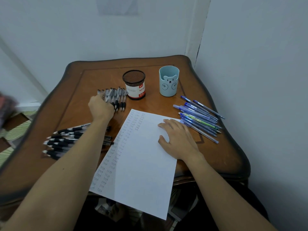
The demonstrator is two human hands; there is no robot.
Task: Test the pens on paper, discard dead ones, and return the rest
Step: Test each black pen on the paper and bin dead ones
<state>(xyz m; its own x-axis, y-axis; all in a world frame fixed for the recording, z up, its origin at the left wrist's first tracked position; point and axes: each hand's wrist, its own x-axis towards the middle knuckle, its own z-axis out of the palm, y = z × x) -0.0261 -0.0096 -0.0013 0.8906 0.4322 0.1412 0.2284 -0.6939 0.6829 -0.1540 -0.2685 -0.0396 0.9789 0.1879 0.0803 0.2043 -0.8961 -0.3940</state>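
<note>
Left hand [100, 105]: I am seeing it curling over the black pens [116, 97]; the fingers are hiding underneath, so I cannot tell whether they are gripping one.
Right hand [178, 139]: fingers are lying straight and spread, pressing the paper [141, 164].
Blue pens [198, 117]: lying just right of the right fingertips.
Mesh cup [134, 84]: standing just right of the left fingers.
</note>
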